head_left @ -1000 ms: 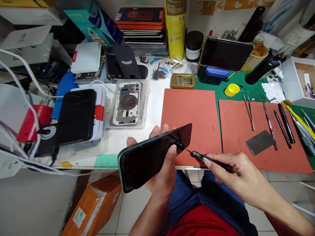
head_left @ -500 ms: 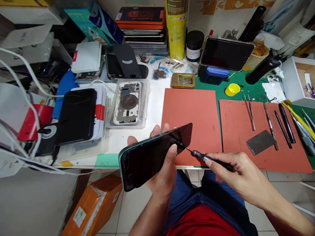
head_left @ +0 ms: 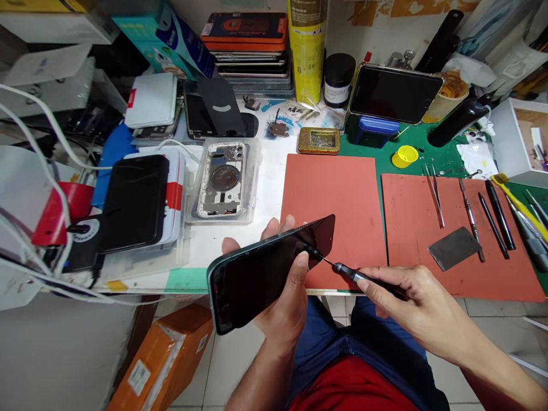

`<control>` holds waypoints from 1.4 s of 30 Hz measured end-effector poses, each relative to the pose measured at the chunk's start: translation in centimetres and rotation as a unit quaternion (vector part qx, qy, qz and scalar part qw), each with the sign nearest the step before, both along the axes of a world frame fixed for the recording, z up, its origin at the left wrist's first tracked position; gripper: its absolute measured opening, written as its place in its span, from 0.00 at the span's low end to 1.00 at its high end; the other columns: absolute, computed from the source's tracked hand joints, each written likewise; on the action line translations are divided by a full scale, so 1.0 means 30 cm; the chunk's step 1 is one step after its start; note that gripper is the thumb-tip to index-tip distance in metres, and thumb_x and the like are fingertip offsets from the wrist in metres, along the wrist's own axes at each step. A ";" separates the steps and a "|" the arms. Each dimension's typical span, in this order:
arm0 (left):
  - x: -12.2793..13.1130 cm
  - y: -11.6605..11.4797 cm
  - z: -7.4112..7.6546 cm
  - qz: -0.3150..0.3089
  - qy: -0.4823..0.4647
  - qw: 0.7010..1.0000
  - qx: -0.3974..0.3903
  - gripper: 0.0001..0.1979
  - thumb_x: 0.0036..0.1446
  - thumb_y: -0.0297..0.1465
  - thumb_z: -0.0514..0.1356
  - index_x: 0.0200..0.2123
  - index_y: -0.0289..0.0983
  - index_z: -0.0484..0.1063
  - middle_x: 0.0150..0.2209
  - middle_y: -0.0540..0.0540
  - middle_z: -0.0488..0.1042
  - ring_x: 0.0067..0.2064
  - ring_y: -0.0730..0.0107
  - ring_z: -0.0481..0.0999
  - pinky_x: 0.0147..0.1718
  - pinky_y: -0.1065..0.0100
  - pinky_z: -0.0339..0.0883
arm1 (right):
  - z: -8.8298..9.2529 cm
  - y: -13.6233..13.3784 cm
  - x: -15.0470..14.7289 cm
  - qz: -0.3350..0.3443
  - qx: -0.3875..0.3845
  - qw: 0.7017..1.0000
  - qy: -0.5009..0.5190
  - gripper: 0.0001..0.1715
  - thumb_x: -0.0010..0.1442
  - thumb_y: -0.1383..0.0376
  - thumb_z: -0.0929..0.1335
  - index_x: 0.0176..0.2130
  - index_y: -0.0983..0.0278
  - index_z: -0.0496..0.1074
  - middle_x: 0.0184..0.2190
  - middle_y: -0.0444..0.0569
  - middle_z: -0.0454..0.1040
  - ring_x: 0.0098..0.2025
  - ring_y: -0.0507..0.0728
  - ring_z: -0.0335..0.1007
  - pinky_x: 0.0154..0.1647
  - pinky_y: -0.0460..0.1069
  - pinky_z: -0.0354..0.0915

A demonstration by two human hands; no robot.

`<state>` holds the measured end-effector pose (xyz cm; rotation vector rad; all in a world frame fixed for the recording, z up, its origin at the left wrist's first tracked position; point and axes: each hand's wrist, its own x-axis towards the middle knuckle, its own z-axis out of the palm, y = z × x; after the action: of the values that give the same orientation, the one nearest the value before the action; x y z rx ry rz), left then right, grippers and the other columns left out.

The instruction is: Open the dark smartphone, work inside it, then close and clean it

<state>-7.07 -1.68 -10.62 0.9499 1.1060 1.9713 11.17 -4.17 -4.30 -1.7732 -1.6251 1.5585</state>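
While the person sits close against the surface (head_left: 269,188), the smartphone (head_left: 257,277) is held up off it, just over its near edge and above the lap. It is tilted, dark screen toward the person, with one end raised over the near corner of the left red mat (head_left: 334,194). The left hand (head_left: 285,305) is clamped on the smartphone from below: the thumb lies across the glass near the raised end, and the fingertips show behind the far edge. The right hand (head_left: 411,311) sits just to the right of the smartphone, closed in a pinch on the dark handle of a precision screwdriver (head_left: 357,276). Its thin tip reaches left to the smartphone's edge, right beside the left thumb; whether it actually sits in a screw is too small to tell.

On the right red mat (head_left: 411,228), well apart from both hands, lie tweezers (head_left: 435,197), a flat metal pry card (head_left: 454,248) and a row of slim hand tools (head_left: 492,214). Farther back on the left, a stripped phone housing (head_left: 222,180) rests in a clear tray, and a black phone (head_left: 135,200) lies face up on a white box. A small brass tin (head_left: 319,140) and a yellow cap (head_left: 405,156) sit beyond the mats. An orange cardboard box (head_left: 162,359) stands on the floor below.
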 end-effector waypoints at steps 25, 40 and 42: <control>0.002 -0.002 0.002 -0.027 -0.017 0.999 0.013 0.42 0.64 0.17 0.70 0.69 0.68 0.69 0.64 0.61 0.81 0.63 0.68 0.82 0.67 0.60 0.74 | -0.018 -0.003 0.008 -0.003 -0.014 1.000 -0.003 0.31 0.74 0.40 0.65 0.38 0.60 0.83 0.26 0.42 0.64 0.27 0.52 0.54 0.27 0.49 0.50; 0.001 -0.002 0.005 -0.025 -0.019 1.000 0.005 0.42 0.63 0.20 0.72 0.68 0.68 0.68 0.64 0.59 0.81 0.63 0.66 0.83 0.67 0.55 0.74 | -0.017 -0.001 0.005 0.003 -0.008 1.000 -0.001 0.29 0.75 0.42 0.65 0.39 0.59 0.83 0.26 0.42 0.66 0.26 0.52 0.54 0.26 0.49 0.51; 0.002 -0.003 0.005 -0.022 -0.018 1.000 0.002 0.42 0.63 0.20 0.72 0.69 0.68 0.68 0.64 0.59 0.81 0.63 0.67 0.82 0.69 0.57 0.72 | -0.017 -0.001 0.006 0.003 -0.008 1.000 0.001 0.29 0.75 0.42 0.65 0.39 0.59 0.84 0.26 0.42 0.66 0.26 0.52 0.54 0.26 0.49 0.51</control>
<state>-7.01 -1.76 -10.47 0.9295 1.0524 1.9478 11.36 -4.19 -4.82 -1.7753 -1.6244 1.5792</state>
